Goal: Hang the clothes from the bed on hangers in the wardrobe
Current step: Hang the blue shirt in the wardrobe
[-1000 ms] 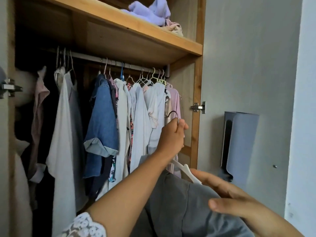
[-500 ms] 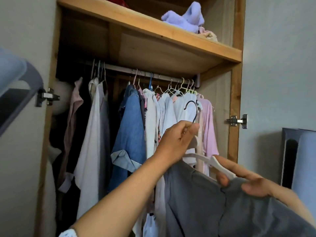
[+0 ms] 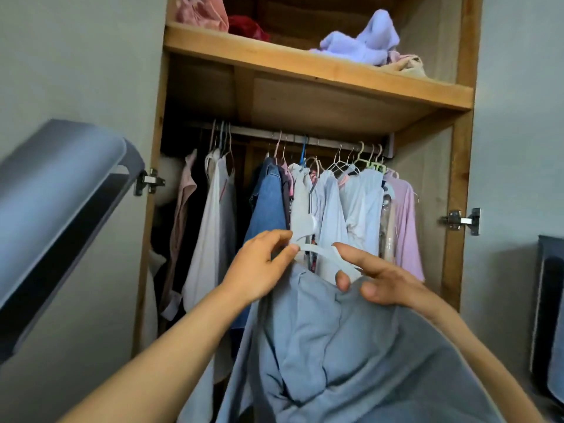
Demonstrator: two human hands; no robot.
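A grey-blue garment [image 3: 335,346] hangs in loose, crumpled folds from a white plastic hanger [image 3: 323,254], low in the middle of the view and in front of the open wardrobe [image 3: 457,209]. Its cloth is plain and matte, bunched near the top where it meets the hanger, and it falls out of sight at the bottom edge. The left hand [image 3: 262,270] pinches the hanger near its neck between thumb and curled fingers. The right hand [image 3: 375,279] grips the hanger's right arm together with the cloth bunched over it, forefinger stretched along the arm and thumb pressing into the fabric.

Behind, the rail [image 3: 305,137] carries a row of hung clothes: a denim shirt [image 3: 265,203], several pale shirts [image 3: 351,209] and a lilac top [image 3: 403,215] at the right end, with a white garment [image 3: 213,224] further left. Above the rail, the wooden shelf [image 3: 305,67] holds a lavender bundle [image 3: 366,41] and pink and red cloth [image 3: 213,13]. A grey door [image 3: 55,209] stands open at the left.
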